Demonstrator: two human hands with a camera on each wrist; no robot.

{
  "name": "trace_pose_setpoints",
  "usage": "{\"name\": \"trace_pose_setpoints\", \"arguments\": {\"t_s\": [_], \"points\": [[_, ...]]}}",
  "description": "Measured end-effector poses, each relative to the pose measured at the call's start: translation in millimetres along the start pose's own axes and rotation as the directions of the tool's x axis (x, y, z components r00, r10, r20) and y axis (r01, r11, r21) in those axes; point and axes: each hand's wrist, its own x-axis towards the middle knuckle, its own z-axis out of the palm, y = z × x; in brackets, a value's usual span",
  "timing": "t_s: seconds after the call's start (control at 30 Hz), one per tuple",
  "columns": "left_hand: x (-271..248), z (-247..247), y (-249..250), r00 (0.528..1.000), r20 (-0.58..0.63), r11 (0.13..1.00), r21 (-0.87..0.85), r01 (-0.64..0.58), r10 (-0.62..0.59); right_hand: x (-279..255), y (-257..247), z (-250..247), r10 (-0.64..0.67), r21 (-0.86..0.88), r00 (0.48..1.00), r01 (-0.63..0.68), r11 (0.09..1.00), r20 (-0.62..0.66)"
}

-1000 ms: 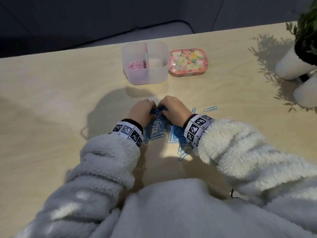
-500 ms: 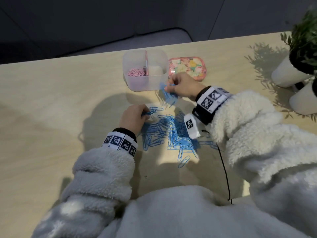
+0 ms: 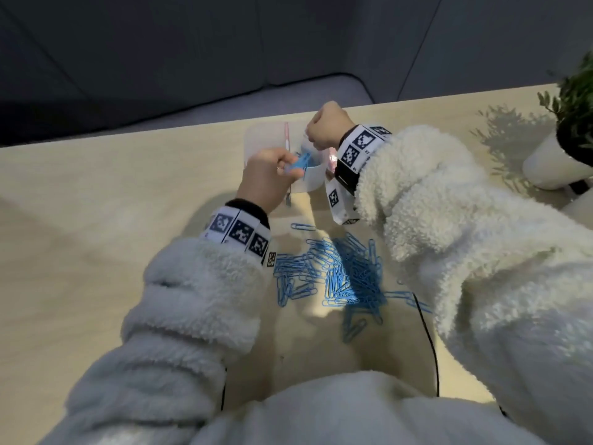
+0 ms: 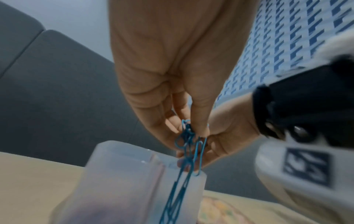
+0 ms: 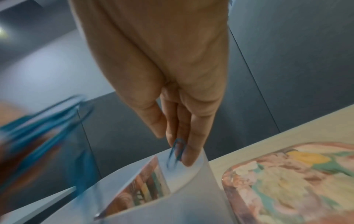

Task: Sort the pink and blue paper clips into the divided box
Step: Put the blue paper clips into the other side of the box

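Fig.: Left hand (image 3: 268, 179) pinches a bunch of blue clips (image 4: 188, 149) betw. thumb and fingers; the bunch hangs long-axis down, its lower end already inside the box (image 3: 313, 184), right-hand compartment, directly below the fingertips. Right hand (image 3: 324, 126), fingers nearly straight and close together, pinches one blue clip (image 5: 177, 147) just above the same compartment's far rim. Left hand is lower, so prob. releases first. Loose blue pile (image 3: 340, 277) lies on the table (image 3: 96, 220), well short of both hands.

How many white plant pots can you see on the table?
2. One white pot stands at the table's far right edge under the green plant; a sliver of a second pot shows just nearer, mostly cut off. More may lie out of frame.
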Motion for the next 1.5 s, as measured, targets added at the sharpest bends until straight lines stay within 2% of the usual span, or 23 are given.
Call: {"name": "trace_pose_setpoints", "arguments": {"t_s": [0.17, 0.23, 0.3, 0.4, 0.5, 0.6, 0.67, 0.73, 0.77, 0.83, 0.9, 1.0, 1.07, 1.13, 1.23, 1.3, 1.37, 1.43, 1.5], "points": [[44.3, 10.0, 27.5, 0.992, -0.129, 0.989, -0.143, -0.022, 0.003, -26.0, 23.8, -15.1, -0.036, 0.208, 0.986, 0.071, 0.975, -0.166], [57.7, 17.4, 27.5, 0.987, -0.162, 0.990, -0.143, -0.001, -0.022, -44.3, 38.8, -19.6, -0.020, 0.305, 0.979, 0.084, 0.949, -0.205], [66.5, 24.5, 20.7, 0.984, -0.172, 0.996, -0.082, 0.036, -0.050, -60.1, 57.5, -20.5, -0.008, 0.370, 0.978, 0.087, 0.925, -0.209], [70.2, 31.5, 10.2, 0.994, -0.102, 0.989, 0.143, 0.047, -0.033, -82.7, 92.1, -20.8, 0.013, 0.394, 0.989, 0.047, 0.918, -0.147], [67.5, 32.4, 9.9, 0.999, 0.016, 0.922, 0.385, -0.048, 0.045, -99.6, 131.5, -23.4, 0.052, 0.302, 0.992, -0.014, 0.953, -0.117], [62.1, 27.1, 14.4, 0.992, 0.073, 0.886, 0.448, -0.120, 0.098, -119.2, 166.6, -31.3, 0.091, 0.093, 0.987, -0.079, 0.992, -0.131], [53.5, 21.6, 16.0, 0.984, 0.045, 0.903, 0.390, -0.179, 0.175, -137.8, 186.5, -37.0, 0.133, -0.102, 0.981, -0.148, 0.984, -0.143], [37.7, 19.1, 12.8, 0.964, -0.006, 0.939, 0.228, -0.258, 0.267, -161.8, 201.9, -41.7, 0.204, -0.233, 0.973, -0.225, 0.946, -0.108], [28.4, 19.1, 8.9, 0.962, 0.012, 0.950, 0.158, -0.271, 0.273, -173.0, 208.8, -43.3, 0.253, -0.263, 0.964, -0.264, 0.928, -0.077], [7.6, 22.4, -8.3, 0.957, 0.195, 0.950, 0.189, -0.250, 0.213, -196.3, 221.5, -39.8, 0.348, -0.253, 0.937, -0.340, 0.906, -0.011], [-10.9, 28.1, -32.0, 0.933, 0.338, 0.895, 0.371, -0.249, 0.120, -214.5, 228.8, -27.0, 0.362, -0.198, 0.932, -0.351, 0.915, 0.021], [-32.8, 39.5, -61.2, 0.937, 0.348, 0.858, 0.476, -0.194, 0.018, -225.5, 225.0, -0.6, 0.241, -0.116, 0.970, -0.242, 0.963, -0.026], [-44.9, 51.5, -64.1, 0.936, 0.350, 0.834, 0.505, -0.223, 0.038, -221.2, 214.1, 12.4, 0.143, -0.080, 0.987, -0.149, 0.986, -0.079], [-54.7, 62.4, -61.5, 0.922, 0.379, 0.805, 0.521, -0.283, 0.079, -212.3, 198.6, 20.4, 0.080, -0.077, 0.995, -0.085, 0.993, -0.067], [-66.1, 68.2, -59.2, 0.891, 0.444, 0.769, 0.539, -0.345, 0.088, -199.6, 187.4, 17.3, 0.053, 0.027, 0.999, -0.054, 0.998, 0.012], [-67.6, 63.4, -61.6, 0.895, 0.434, 0.785, 0.515, -0.344, 0.108, -189.7, 195.0, 1.9, 0.098, 0.068, 0.989, -0.090, 0.994, -0.114], [-68.1, 56.0, -59.1, 0.893, 0.441, 0.823, 0.471, -0.317, 0.091, -181.6, 207.8, -15.3, 0.169, -0.019, 0.963, -0.176, 0.984, -0.212], [-68.0, 53.6, -52.2, 0.848, 0.531, 0.823, 0.476, -0.312, 0.014, -176.3, 213.9, -19.8, 0.177, -0.145, 0.972, -0.200, 0.969, -0.158], [-68.0, 57.8, -44.7, 0.794, 0.606, 0.776, 0.522, -0.353, -0.047, -173.1, 207.9, -9.3, 0.116, -0.197, 0.991, -0.127, 0.972, -0.066]]}}
